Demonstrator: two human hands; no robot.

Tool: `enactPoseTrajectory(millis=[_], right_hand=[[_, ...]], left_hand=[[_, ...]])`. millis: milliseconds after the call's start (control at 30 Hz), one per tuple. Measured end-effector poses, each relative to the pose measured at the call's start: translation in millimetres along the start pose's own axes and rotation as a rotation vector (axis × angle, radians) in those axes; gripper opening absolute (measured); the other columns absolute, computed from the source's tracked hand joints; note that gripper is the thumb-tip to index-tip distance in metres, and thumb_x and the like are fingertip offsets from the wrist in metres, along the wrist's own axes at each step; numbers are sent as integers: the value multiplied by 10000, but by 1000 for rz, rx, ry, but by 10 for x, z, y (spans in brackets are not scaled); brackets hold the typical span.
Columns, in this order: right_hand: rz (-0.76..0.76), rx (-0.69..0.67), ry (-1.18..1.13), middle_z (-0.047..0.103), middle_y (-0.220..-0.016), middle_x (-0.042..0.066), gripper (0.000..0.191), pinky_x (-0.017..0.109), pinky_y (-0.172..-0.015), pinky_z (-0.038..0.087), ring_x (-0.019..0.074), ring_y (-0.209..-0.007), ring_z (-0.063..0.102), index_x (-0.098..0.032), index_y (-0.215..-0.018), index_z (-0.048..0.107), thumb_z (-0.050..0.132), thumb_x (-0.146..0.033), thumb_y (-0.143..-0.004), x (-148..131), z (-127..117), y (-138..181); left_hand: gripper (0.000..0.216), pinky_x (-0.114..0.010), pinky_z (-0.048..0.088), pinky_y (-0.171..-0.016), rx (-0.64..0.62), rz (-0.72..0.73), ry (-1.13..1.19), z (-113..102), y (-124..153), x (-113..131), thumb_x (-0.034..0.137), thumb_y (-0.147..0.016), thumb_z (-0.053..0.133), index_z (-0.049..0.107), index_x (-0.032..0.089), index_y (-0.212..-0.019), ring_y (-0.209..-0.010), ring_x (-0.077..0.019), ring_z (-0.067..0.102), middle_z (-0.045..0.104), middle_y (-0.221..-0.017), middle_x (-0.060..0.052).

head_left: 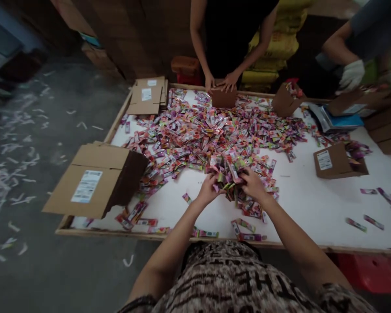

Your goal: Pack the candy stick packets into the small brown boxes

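Between my two hands is a bunch of small colourful packets (230, 171), pink, purple and green. My left hand (209, 189) curls around the bunch's left side, and my right hand (252, 184) presses in from the right. The bunch sits at the near edge of a broad heap of the same packets (195, 139). My fingers partly hide the packets they grip. A few loose packets (246, 230) lie on the white tabletop (299, 200) close to my body.
Flattened cartons (94, 174) with labels lie at the left, more cartons (146, 95) behind. Across the table, a person's hands (226, 82) rest on a small brown box (224, 98). A gloved hand (352, 74) is at far right. An open box with packets (332, 163) stands right.
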State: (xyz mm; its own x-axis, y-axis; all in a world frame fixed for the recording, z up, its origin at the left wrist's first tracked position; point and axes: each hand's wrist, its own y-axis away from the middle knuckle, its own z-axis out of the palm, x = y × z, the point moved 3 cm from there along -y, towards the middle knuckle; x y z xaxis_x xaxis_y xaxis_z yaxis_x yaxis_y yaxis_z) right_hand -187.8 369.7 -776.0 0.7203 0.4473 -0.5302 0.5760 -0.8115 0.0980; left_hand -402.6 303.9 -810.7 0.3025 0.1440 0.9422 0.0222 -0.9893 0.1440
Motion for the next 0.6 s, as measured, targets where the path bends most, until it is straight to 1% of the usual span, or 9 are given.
enactPoseTrajectory(millis=[100, 167, 200, 300, 367, 400, 467, 533, 600], right_hand=[[162, 172, -123, 626, -1178, 113, 254, 417, -985, 503, 274, -1090, 598, -200, -992, 775, 631, -223, -784, 242, -43, 91], [325, 297, -166, 628, -1149, 119, 254, 432, -990, 503, 287, -1077, 603, -197, -970, 772, 668, -273, -750, 481, -110, 207], [400, 327, -190, 627, -1158, 124, 293, 440, -1007, 496, 296, -1092, 601, -191, -994, 765, 685, -280, -726, 607, -145, 270], [572, 308, -231, 585, -1328, 137, 533, 474, -1117, 424, 329, -1247, 539, -197, -1190, 708, 760, -302, -671, 900, -249, 385], [579, 307, -204, 493, -1471, 154, 695, 504, -1187, 338, 351, -1373, 439, -199, -1336, 622, 801, -373, -688, 920, -305, 318], [538, 309, -181, 459, -1506, 163, 736, 516, -1202, 310, 355, -1408, 398, -194, -1386, 578, 798, -413, -719, 860, -311, 225], [386, 257, -139, 442, -1514, 182, 769, 527, -1202, 303, 352, -1419, 380, -177, -1468, 487, 754, -443, -797, 623, -235, -59], [241, 127, -81, 464, -1480, 192, 796, 525, -1170, 343, 350, -1374, 417, -174, -1524, 412, 733, -384, -827, 337, -42, -387], [179, -10, -17, 532, -1385, 192, 756, 509, -1108, 403, 341, -1283, 488, -170, -1514, 433, 711, -272, -818, 145, 195, -643]], left_hand=[[317, -365, 541, -859, 21, -30, 187, 2, -206, 97, 430, -697, 848, 692, 168, -782, -892, -214, 629, 662, -887, -69], [339, -302, 536, -704, 138, -180, 393, -108, -332, 5, 439, -690, 835, 653, 154, -710, -720, -167, 607, 634, -737, -34], [364, -268, 511, -626, 241, -270, 497, -209, -381, -79, 455, -679, 835, 640, 149, -711, -648, -144, 581, 616, -692, -21], [489, -231, 487, -574, 616, -465, 696, -606, -472, -375, 547, -670, 822, 653, 146, -893, -637, -125, 591, 665, -809, -43], [634, -266, 539, -677, 705, -545, 675, -787, -517, -527, 598, -699, 798, 625, 189, -1151, -795, -152, 653, 685, -1068, -89], [706, -295, 554, -748, 667, -570, 628, -807, -547, -574, 601, -719, 789, 576, 228, -1279, -910, -174, 668, 657, -1208, -108], [779, -349, 546, -882, 476, -551, 503, -683, -617, -600, 570, -747, 789, 505, 277, -1410, -1127, -225, 635, 582, -1381, -123], [699, -394, 508, -990, 243, -422, 382, -386, -678, -551, 519, -773, 778, 566, 243, -1379, -1245, -268, 578, 595, -1380, -124], [559, -448, 453, -1083, 91, -280, 247, -52, -685, -490, 444, -798, 753, 647, 200, -1290, -1285, -298, 548, 633, -1325, -121]])
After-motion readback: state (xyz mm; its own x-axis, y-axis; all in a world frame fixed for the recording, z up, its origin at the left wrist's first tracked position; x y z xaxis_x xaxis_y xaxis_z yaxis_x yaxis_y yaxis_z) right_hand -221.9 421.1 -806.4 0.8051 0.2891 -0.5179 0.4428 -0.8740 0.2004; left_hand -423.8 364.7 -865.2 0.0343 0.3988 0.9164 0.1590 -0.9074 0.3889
